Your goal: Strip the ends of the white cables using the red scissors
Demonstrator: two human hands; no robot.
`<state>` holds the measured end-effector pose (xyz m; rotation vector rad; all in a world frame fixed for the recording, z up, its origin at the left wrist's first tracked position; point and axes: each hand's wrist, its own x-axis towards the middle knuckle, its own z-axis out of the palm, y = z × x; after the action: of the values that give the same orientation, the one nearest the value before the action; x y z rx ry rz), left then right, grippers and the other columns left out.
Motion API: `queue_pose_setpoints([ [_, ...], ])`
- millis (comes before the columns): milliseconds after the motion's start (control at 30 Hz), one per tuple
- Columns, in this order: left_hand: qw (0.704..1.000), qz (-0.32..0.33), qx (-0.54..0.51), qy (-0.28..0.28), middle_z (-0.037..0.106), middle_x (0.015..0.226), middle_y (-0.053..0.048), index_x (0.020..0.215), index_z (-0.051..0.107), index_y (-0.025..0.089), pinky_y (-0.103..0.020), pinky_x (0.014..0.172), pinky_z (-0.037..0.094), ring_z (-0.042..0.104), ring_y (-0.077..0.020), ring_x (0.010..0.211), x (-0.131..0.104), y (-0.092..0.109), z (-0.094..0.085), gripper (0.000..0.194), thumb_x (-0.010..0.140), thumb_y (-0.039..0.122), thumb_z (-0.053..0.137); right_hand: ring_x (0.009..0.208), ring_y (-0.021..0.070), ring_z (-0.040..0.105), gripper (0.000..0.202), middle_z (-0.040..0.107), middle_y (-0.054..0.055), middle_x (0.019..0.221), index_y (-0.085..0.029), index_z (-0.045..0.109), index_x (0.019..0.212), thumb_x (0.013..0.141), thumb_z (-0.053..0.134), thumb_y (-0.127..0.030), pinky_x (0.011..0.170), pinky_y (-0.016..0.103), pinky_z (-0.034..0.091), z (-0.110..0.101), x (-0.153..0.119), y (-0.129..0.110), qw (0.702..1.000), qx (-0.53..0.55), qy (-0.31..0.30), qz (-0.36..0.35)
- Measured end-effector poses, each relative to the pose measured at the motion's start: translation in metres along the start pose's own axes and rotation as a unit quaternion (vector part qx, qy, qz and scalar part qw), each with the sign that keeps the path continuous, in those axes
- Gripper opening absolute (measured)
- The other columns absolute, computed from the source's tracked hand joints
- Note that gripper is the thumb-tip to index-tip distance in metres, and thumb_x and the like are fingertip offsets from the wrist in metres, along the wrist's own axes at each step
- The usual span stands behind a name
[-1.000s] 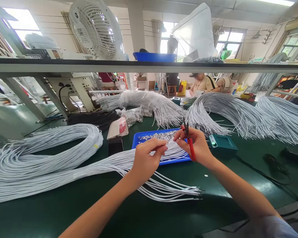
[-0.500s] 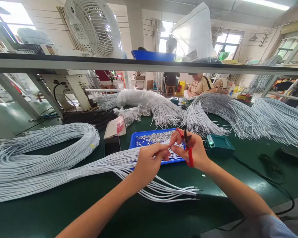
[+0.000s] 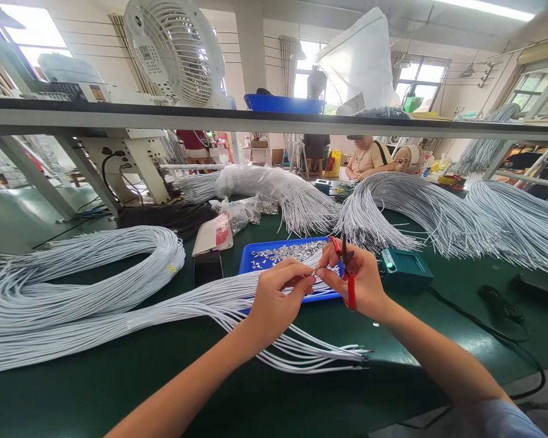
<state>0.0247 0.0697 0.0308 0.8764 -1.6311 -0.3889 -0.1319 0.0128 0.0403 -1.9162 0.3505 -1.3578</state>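
the thumb and fingertips of my left hand [image 3: 283, 295] are pinched together on what i take to be the tip of one slim white cable [image 3: 316, 271], though it is too small to make out clearly; it sits above the blue plastic tray [image 3: 322, 298], right where the thumb and forefinger of my right hand [image 3: 363, 277] meet it. that same right hand carries a pair of dark-bladed snips with red-coated handles [image 3: 351, 292], hooked across the palm and fingers. i judge the cable light, smooth and springy, apt to roll, so a firm pinch close behind its tip suits it best. the long bundle of white cables [image 3: 173, 305] runs in from the left and passes behind my left hand, and a loose fan of dark-tipped strands [image 3: 338, 354] lies below my wrists, where it could snag. small silvery metal pieces [image 3: 287, 252] cover the tray's far part. a dark green box [image 3: 411, 267] stands just beyond my right hand, and a black phone [image 3: 208, 267] lies left of the tray.
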Motion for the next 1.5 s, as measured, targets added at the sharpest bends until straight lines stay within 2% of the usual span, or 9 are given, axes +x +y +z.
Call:
queue_pose_setpoints([
  [300,0.996,0.035,0.072,0.039,0.06,0.071,-0.001,0.078,0.065,0.014,-0.017,0.055,0.052,0.058,-0.0086,0.061,-0.002,-0.002,0.001,0.004,0.08,0.01,0.065,0.062,0.0107,0.049,0.019,0.055,-0.004,0.068,-0.019,0.054,0.068,0.07,0.071,-0.012,0.059,0.024,0.041,0.005,-0.001,-0.013,0.996,0.019,0.026,0.088],
  [533,0.995,0.036,0.073,0.058,0.058,0.067,0.0,0.073,0.063,0.014,-0.014,0.054,0.05,0.056,-0.0081,0.061,-0.003,-0.001,0.0,0.008,0.079,0.009,0.066,0.061,0.0107,0.046,0.017,0.054,-0.004,0.067,-0.02,0.052,0.07,0.072,0.066,-0.011,0.057,0.024,0.04,0.017,-0.013,-0.016,0.996,0.003,0.057,0.065],
  [700,0.999,-0.002,0.028,0.042,0.059,0.068,0.0,0.076,0.065,0.015,-0.016,0.051,0.048,0.058,-0.009,0.059,0.001,-0.001,-0.004,0.006,0.082,0.013,0.064,0.068,0.0123,0.055,0.014,0.065,-0.001,0.08,-0.02,0.05,0.071,0.076,0.06,-0.012,0.065,0.026,0.046,0.015,-0.01,-0.015,0.994,0.019,0.102,0.045],
  [767,0.999,-0.017,0.027,0.025,0.06,0.066,0.0,0.074,0.065,0.015,-0.018,0.053,0.048,0.058,-0.0099,0.059,0.002,-0.002,-0.005,0.01,0.084,0.014,0.061,0.075,0.0141,0.059,0.013,0.069,0.002,0.088,-0.02,0.051,0.072,0.075,0.059,-0.011,0.069,0.028,0.048,0.012,-0.006,-0.011,0.994,0.017,0.09,0.052],
  [867,0.999,-0.029,0.041,0.002,0.061,0.066,-0.001,0.074,0.064,0.015,-0.022,0.058,0.048,0.058,-0.0121,0.061,0.002,-0.005,-0.005,0.014,0.086,0.016,0.057,0.081,0.0168,0.061,0.014,0.07,0.004,0.093,-0.02,0.05,0.071,0.075,0.061,-0.014,0.072,0.03,0.049,0.008,0.0,-0.004,0.996,0.048,0.031,0.068],
  [1100,0.998,-0.008,0.05,-0.031,0.063,0.063,-0.001,0.07,0.062,0.016,-0.023,0.059,0.045,0.057,-0.0125,0.059,0.001,-0.006,-0.004,0.023,0.09,0.019,0.051,0.07,0.0157,0.059,0.025,0.067,0.002,0.079,-0.02,0.046,0.068,0.074,0.07,-0.021,0.065,0.029,0.047,0.005,0.006,0.005,0.993,0.088,-0.034,0.066],
  [1300,0.999,-0.012,0.044,-0.025,0.063,0.063,0.0,0.073,0.063,0.015,-0.022,0.06,0.046,0.057,-0.0111,0.058,0.0,-0.006,-0.002,0.021,0.09,0.019,0.052,0.067,0.0133,0.055,0.025,0.061,0.0,0.073,-0.02,0.047,0.069,0.073,0.071,-0.016,0.064,0.027,0.045,0.007,0.003,0.007,0.998,0.061,-0.008,0.031],
  [1500,0.996,0.0,0.083,0.044,0.062,0.066,0.0,0.073,0.063,0.015,-0.02,0.057,0.046,0.056,-0.01,0.06,0.002,-0.003,-0.004,0.01,0.083,0.016,0.063,0.066,0.0125,0.054,0.023,0.058,-0.002,0.07,-0.02,0.048,0.068,0.071,0.07,-0.014,0.063,0.026,0.045,0.009,0.001,0.001,0.997,0.052,0.039,0.043],
])
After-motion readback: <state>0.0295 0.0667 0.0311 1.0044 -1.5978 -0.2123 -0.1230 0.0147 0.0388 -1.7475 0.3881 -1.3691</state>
